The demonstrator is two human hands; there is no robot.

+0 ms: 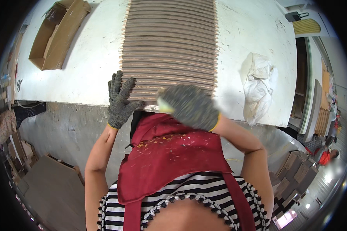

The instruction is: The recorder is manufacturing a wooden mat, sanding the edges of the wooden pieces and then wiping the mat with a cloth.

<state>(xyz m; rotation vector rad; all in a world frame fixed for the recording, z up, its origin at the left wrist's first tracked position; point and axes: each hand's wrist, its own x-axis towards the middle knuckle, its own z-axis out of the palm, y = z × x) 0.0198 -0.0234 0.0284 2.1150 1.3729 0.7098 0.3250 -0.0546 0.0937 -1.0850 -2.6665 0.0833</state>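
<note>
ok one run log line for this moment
left hand: flat on wooden strips | right hand: near edge, blurred | white table | cardboard box | white bag

Thing: a row of thin brown wooden slats (169,42), many alike, long and narrow, pale along the cut ends.
Arrangement: laid side by side, each overlapping the next like shingles, the row running away from the person across the white surface (88,57).
Pose: flat, each slat crosswise, ends roughly aligned on both sides.
Position: middle of the surface, nearest slats reaching its near edge.
Left end: the gloved left hand (119,102) lies spread on the nearest slats' left ends.
Right end: the gloved right hand (189,106) covers the nearest slats, blurred; its grip cannot be told.
</note>
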